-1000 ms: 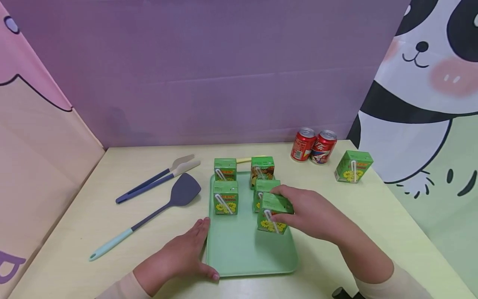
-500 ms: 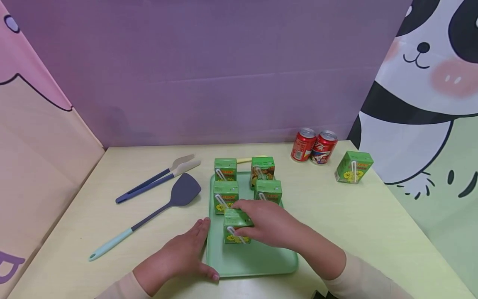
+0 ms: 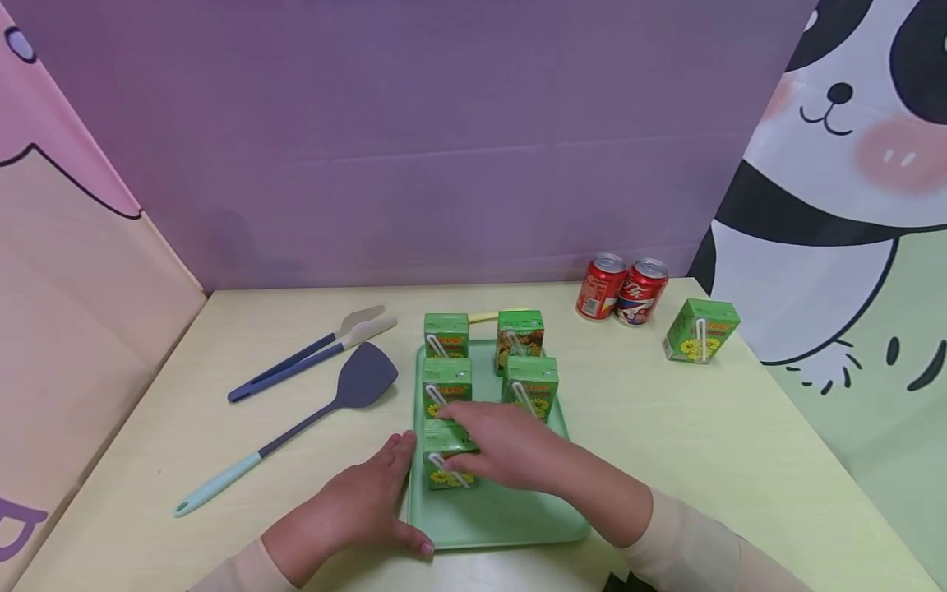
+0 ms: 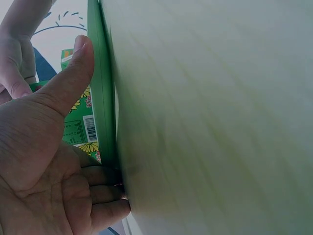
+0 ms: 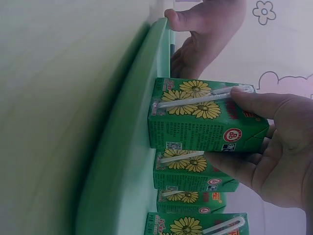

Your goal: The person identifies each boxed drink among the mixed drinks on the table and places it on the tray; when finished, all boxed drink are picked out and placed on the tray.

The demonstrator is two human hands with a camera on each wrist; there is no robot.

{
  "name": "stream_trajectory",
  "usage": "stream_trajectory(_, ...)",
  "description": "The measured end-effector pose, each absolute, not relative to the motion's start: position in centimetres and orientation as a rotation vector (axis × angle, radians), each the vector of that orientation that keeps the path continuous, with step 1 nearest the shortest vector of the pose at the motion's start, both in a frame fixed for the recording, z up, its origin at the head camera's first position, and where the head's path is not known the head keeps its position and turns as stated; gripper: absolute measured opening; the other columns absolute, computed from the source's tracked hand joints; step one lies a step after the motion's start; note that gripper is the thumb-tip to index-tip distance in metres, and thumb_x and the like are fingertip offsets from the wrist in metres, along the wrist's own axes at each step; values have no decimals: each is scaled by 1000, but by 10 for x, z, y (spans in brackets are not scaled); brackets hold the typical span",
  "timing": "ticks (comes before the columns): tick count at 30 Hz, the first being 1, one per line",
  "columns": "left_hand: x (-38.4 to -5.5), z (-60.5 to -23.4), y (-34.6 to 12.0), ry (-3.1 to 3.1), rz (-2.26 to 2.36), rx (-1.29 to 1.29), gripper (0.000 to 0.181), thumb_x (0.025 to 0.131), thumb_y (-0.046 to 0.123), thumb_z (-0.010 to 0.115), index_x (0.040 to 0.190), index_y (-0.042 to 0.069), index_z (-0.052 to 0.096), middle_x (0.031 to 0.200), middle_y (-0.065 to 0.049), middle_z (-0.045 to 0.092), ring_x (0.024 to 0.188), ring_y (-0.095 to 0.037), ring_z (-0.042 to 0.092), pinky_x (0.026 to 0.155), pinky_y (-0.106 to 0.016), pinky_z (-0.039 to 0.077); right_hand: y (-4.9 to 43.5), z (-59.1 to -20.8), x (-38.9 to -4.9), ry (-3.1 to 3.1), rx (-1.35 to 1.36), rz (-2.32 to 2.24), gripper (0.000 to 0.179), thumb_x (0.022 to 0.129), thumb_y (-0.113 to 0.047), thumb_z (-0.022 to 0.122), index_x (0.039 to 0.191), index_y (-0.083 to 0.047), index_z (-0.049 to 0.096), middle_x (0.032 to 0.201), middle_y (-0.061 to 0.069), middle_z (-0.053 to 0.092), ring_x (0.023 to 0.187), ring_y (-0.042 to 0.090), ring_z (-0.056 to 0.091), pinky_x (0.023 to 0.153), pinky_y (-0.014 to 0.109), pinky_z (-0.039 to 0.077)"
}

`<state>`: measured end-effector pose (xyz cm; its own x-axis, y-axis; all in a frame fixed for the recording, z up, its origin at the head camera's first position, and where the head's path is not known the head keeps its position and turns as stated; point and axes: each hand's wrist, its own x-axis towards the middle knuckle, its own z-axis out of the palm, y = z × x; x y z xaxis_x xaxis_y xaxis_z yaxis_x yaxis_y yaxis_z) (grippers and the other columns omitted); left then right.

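Note:
A green drink carton (image 5: 195,122) with yellow flowers and a white straw is gripped by my right hand (image 3: 510,448), thumb on its front and fingers behind. It stands upright at the left side of the light green tray (image 3: 518,522), close in front of another carton (image 3: 447,374). Behind are more upright cartons: one at back left (image 3: 447,329), one at back right (image 3: 520,325) with a browner front, and one at middle right (image 3: 531,378). My left hand (image 3: 362,506) rests against the tray's left edge, thumb at the near corner, fingers extended.
Left of the tray lie a dark spatula (image 3: 366,378) with a pale blue handle and blue-handled tongs (image 3: 311,359). Two red cans (image 3: 621,289) stand at the back right, with another green carton (image 3: 700,330) beyond. Something yellow (image 3: 484,316) lies behind the tray.
My right hand has carried the carton from the tray's right side leftward and down, to the front of the left row. The left hand has stayed at the tray edge.

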<state>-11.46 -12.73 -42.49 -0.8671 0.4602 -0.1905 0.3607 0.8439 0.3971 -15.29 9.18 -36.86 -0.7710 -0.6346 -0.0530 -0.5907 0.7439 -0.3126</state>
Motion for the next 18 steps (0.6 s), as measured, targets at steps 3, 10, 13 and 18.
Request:
stream_trajectory(3,-114,-425,-128,2744,510,620,139,56,74,79,154,-4,19,158,-25,26,145,-37,31,101,-53,46,90,-370,-153,2783,-984,-426,59,90,-49,67,139,-19,51,130,-1,64,113,15,63,91,38,54)
stream_trajectory(10,-114,-424,-128,2744,512,625,139,56,74,79,154,-4,19,158,-26,26,143,-38,34,100,-52,47,91,-368,-154,2748,-959,-457,63,89,-51,67,142,-21,48,135,-2,61,121,15,59,97,39,51)
stream_trajectory(13,-114,-424,-127,2738,516,621,138,57,73,80,154,-4,19,158,-26,26,142,-39,35,100,-53,46,98,-361,-155,2718,-957,-523,68,88,-56,65,144,-21,46,136,-3,60,124,15,57,101,40,49)
stream_trajectory(18,-114,-424,-127,2732,511,597,139,56,74,79,155,-2,18,158,-25,25,144,-39,32,101,-54,45,122,-334,-161,2781,-919,-682,68,89,-63,59,142,-22,47,125,-6,66,116,13,61,95,40,51)
